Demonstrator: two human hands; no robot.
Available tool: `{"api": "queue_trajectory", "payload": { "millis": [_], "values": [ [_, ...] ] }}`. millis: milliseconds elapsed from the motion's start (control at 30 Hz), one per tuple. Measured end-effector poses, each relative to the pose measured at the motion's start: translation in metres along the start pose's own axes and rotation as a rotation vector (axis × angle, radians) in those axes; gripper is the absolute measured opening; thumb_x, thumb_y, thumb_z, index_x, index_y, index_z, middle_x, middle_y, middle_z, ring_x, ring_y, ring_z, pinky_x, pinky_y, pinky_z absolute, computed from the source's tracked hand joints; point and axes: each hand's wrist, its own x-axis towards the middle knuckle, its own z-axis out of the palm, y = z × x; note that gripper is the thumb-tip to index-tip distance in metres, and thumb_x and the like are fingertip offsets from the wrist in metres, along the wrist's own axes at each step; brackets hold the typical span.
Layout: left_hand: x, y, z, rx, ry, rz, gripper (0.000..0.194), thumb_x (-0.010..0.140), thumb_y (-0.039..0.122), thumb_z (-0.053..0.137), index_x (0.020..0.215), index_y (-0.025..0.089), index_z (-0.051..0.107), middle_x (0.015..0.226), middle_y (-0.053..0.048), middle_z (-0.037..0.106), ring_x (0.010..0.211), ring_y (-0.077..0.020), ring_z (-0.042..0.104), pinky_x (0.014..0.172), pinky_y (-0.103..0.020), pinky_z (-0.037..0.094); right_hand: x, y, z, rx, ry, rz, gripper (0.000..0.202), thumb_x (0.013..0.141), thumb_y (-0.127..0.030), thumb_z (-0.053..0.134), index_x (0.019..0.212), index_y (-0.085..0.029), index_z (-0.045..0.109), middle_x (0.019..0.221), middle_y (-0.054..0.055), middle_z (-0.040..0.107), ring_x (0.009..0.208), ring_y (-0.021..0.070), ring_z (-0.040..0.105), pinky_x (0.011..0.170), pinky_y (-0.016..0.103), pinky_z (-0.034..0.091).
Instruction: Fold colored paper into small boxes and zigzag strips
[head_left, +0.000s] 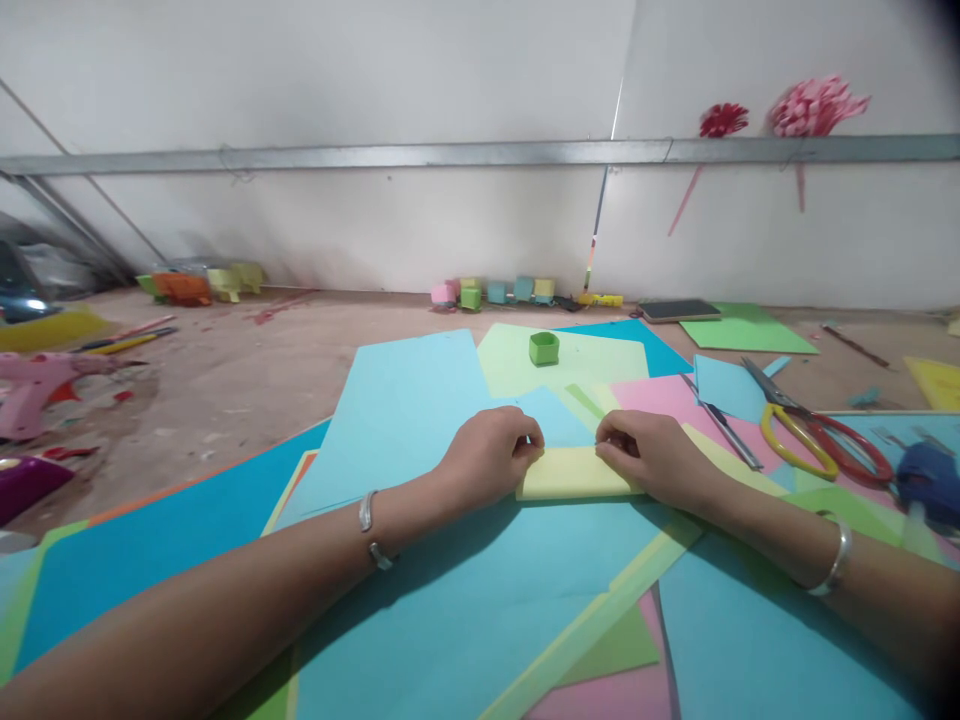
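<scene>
Pale-blue sheets [450,600] beneath two working hands

Across them lies a folded yellow strip [574,474]; left hand [491,455] and right hand [652,455] pinch its upper edge near either end, fingers closed on the paper. Beyond sits a small green paper box [544,349].

Both the left hand [491,452] and the right hand [654,455] pinch a pale yellow paper [574,475] above blue sheets [480,590].
</scene>
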Motion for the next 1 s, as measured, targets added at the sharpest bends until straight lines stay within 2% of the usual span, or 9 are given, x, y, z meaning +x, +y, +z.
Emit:
{"api": "queue_trajectory", "payload": {
  "millis": [133,267,400,467,567,667,867,1000],
  "values": [
    [0.001,0.001,-0.001,0.071,-0.044,0.068,0.023,0.078,0.007,0.053,0.08,0.019,0.073,0.08,-0.004,0.066,0.077,-0.0179,0.058,0.067,-0.027,0.041,0.0,-0.001,-0.001,-0.001,-0.01,-0.005,0.013,0.08,-0.018,0.051,0.068,-0.02,0.056,0.066,0.002,0.061,0.061,0.0152,0.052,0.056,0.026,0.036],
    [0.003,0.005,-0.001,0.18,-0.03,0.227,0.027,0.076,0.003,0.053,0.084,0.019,0.074,0.091,-0.008,0.065,0.088,-0.0222,0.058,0.074,-0.03,0.042,0.0,-0.002,0.0,-0.013,-0.011,0.0,0.012,0.079,-0.016,0.052,0.068,-0.02,0.055,0.067,0.001,0.061,0.062,0.0153,0.052,0.057,0.026,0.036],
    [0.011,0.013,-0.006,0.216,-0.19,0.351,0.035,0.071,0.0,0.053,0.093,0.02,0.071,0.084,-0.005,0.064,0.079,-0.0203,0.059,0.065,-0.027,0.04,0.001,-0.001,0.001,-0.026,-0.021,-0.002,0.013,0.078,-0.014,0.052,0.068,-0.02,0.054,0.067,0.0,0.06,0.062,0.015,0.051,0.057,0.026,0.034],
    [0.016,0.019,-0.01,0.226,-0.268,0.33,0.037,0.07,0.001,0.054,0.097,0.022,0.07,0.086,-0.004,0.066,0.078,-0.0196,0.061,0.062,-0.026,0.039,0.001,0.0,0.001,-0.03,-0.025,-0.007,0.012,0.078,-0.014,0.052,0.068,-0.02,0.054,0.066,0.0,0.058,0.062,0.015,0.051,0.057,0.026,0.034],
    [0.026,0.028,-0.012,0.275,-0.318,0.228,0.03,0.079,0.008,0.051,0.098,0.023,0.068,0.087,-0.003,0.07,0.078,-0.0199,0.063,0.06,-0.026,0.037,0.001,0.002,0.003,-0.035,-0.023,-0.018,0.012,0.078,-0.014,0.053,0.068,-0.02,0.054,0.066,0.0,0.057,0.063,0.0152,0.05,0.058,0.026,0.033],
    [0.032,0.035,-0.008,0.32,-0.285,0.147,0.023,0.088,0.018,0.044,0.09,0.018,0.067,0.083,-0.008,0.07,0.077,-0.023,0.064,0.058,-0.028,0.036,0.001,0.004,0.004,-0.038,-0.016,-0.023,0.012,0.079,-0.015,0.053,0.068,-0.02,0.053,0.066,0.0,0.056,0.063,0.0152,0.05,0.058,0.026,0.034],
    [0.027,0.039,-0.002,0.344,-0.271,0.098,0.015,0.09,0.025,0.049,0.089,0.017,0.062,0.087,-0.008,0.07,0.082,-0.0238,0.065,0.06,-0.029,0.039,0.002,0.002,0.003,-0.026,-0.015,-0.029,0.014,0.078,-0.013,0.053,0.067,-0.02,0.052,0.066,0.0,0.056,0.062,0.0149,0.049,0.057,0.026,0.033],
    [0.023,0.04,-0.006,0.345,-0.293,0.1,0.022,0.088,0.039,0.058,0.092,0.017,0.059,0.09,-0.009,0.069,0.082,-0.0249,0.065,0.059,-0.029,0.039,0.001,0.001,0.001,-0.011,-0.02,-0.017,0.015,0.077,-0.013,0.053,0.065,-0.021,0.051,0.064,0.0,0.057,0.061,0.0144,0.05,0.055,0.025,0.032]
  ]
}}
